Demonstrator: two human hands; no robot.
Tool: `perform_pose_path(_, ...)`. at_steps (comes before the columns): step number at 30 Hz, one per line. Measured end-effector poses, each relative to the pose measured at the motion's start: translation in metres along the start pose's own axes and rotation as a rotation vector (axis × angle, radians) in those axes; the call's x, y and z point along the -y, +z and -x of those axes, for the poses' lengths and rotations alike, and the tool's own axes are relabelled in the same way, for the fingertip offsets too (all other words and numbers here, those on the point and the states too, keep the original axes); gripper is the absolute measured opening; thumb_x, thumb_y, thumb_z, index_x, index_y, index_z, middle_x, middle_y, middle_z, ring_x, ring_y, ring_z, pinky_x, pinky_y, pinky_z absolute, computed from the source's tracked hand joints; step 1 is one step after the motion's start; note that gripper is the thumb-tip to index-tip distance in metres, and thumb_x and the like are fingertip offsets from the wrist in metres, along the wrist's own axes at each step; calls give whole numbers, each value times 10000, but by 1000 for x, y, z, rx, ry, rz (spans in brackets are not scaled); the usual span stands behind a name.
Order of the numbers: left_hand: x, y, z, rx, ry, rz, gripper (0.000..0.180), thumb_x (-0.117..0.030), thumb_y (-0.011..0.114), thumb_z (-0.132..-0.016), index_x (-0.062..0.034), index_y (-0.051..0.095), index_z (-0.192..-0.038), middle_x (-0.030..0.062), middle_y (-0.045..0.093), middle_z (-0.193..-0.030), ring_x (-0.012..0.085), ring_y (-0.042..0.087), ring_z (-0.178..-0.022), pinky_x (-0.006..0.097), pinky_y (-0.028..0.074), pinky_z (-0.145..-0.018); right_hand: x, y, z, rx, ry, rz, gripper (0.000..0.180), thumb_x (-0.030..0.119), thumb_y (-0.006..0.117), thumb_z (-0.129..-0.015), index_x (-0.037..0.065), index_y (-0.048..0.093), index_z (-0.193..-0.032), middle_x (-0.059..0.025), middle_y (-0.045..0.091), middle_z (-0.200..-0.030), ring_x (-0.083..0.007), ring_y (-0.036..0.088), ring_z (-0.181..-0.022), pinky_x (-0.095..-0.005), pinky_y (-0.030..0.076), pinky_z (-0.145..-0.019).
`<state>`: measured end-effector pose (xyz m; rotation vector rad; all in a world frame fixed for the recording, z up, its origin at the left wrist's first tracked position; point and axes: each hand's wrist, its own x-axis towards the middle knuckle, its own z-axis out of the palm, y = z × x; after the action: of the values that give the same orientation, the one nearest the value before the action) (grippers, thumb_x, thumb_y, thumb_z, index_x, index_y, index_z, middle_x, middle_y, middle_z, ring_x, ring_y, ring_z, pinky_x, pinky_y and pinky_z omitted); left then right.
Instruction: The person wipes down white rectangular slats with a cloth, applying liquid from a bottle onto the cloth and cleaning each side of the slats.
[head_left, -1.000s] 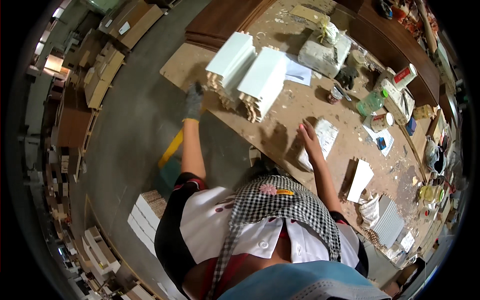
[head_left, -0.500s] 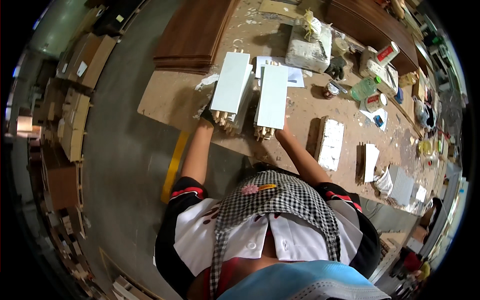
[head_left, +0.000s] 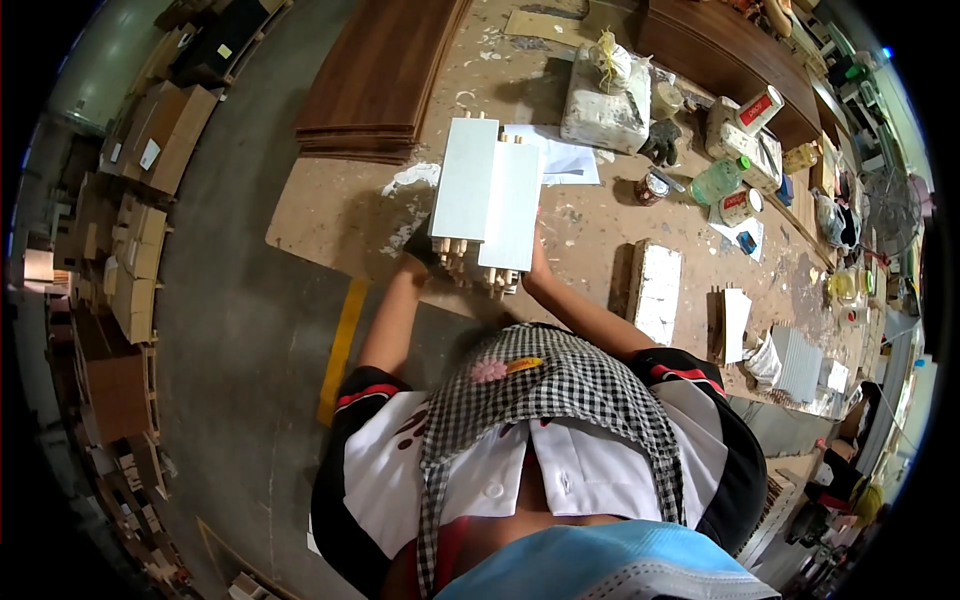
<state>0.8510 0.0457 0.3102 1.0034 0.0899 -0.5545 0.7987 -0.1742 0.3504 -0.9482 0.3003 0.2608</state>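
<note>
Hands: gloved left hand [head_left: 422, 244] and bare right hand [head_left: 538, 263] flank two white board stacks [head_left: 465, 185], grip mostly hidden, closure cannot be told | Where: side by side near the front edge of the worktop [head_left: 330, 215] | Handling: press evenly, wooden pegs [head_left: 457, 246] clear

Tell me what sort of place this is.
Probably a woodworking or furniture workshop: there's a stained workbench, stacked brown boards, and white panels with wooden pegs sticking out of their ends.
</note>
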Motion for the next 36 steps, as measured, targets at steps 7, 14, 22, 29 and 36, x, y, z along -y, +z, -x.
perform_pose_path(7,-71,39,3,75,335,-344,544,-270,382,-1054,-48,264,-1537,130,286,-1566,219,262,-1446,424,201,-1198,72,21,14,-80,-69,164,937,718,231,-973,-23,184,-1545,-218,282,-1564,-326,337,-1417,-407,285,-1170)
perform_pose_path(14,-126,131,28,-131,40,-204,503,-256,634,-957,-31,527,-1394,47,627,-1256,138,586,-1125,300,483,-962,103,47,4,-60,7,96,1016,760,343,-932,-22,161,-1554,-198,218,-1599,-300,266,-1450,-380,247,-1175)
perform_pose_path(22,-123,107,17,-119,-27,-152,556,-472,464,-1031,-50,534,-1385,84,606,-1304,194,565,-1180,315,455,-1010,69,-51,-48,-157,-166,97,976,741,240,-953,24,1,-1571,-125,-6,-1662,-259,3,-1532,-510,40,-1211)
perform_pose_path(29,-42,69,31,-153,311,-142,538,-451,482,-1027,-54,535,-1386,75,609,-1300,187,573,-1162,313,460,-1003,9,-59,-71,-109,207,76,852,668,183,-1001,21,185,-1555,-167,262,-1596,-282,268,-1466,-420,249,-1182)
perform_pose_path(36,-33,74,32,-153,388,-179,522,-430,500,-1022,-58,535,-1386,67,612,-1295,179,580,-1144,310,464,-996,32,-10,-38,-35,176,-58,812,642,148,-1016,33,253,-1542,-166,357,-1553,-289,378,-1401,-406,341,-1144)
